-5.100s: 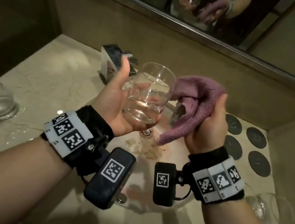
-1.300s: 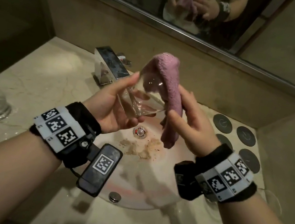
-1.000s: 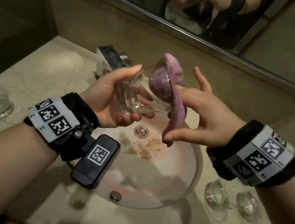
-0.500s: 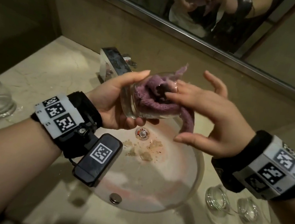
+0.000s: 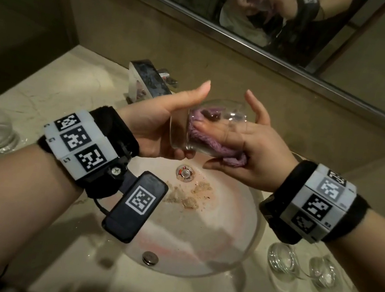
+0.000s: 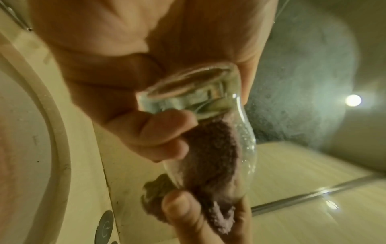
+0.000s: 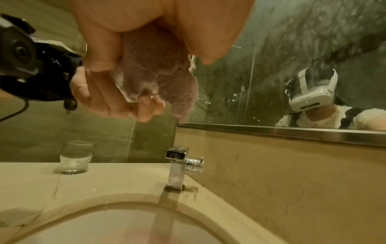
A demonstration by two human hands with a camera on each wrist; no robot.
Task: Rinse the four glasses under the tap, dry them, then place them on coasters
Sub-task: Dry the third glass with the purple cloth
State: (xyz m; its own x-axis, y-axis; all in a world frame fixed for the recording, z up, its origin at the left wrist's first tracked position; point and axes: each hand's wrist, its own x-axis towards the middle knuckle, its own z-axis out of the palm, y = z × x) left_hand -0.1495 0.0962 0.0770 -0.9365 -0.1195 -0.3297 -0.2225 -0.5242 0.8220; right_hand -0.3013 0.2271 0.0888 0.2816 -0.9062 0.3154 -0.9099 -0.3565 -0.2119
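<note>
Frame centre, above the pale round sink basin: the clear glass tumbler lies near-horizontal. Its base sits in the left hand, fingers curled under it and thumb straight along the top, and its mouth opens toward frame right. The right hand is at the mouth, so nearer for wiping: two fingers reach in along the long axis, pressing the purple terry cloth to the wall, thumb pinching its tail below the rim, one finger raised clear.

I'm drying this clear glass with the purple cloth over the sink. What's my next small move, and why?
Probably rotate the clear glass tumbler against the purple terry cloth. The left hand grips the tumbler on its side above the sink basin, the right hand pinches the cloth stuffed inside, and droplets speckle the wall in the left wrist view, so it likely isn't dry.
</note>
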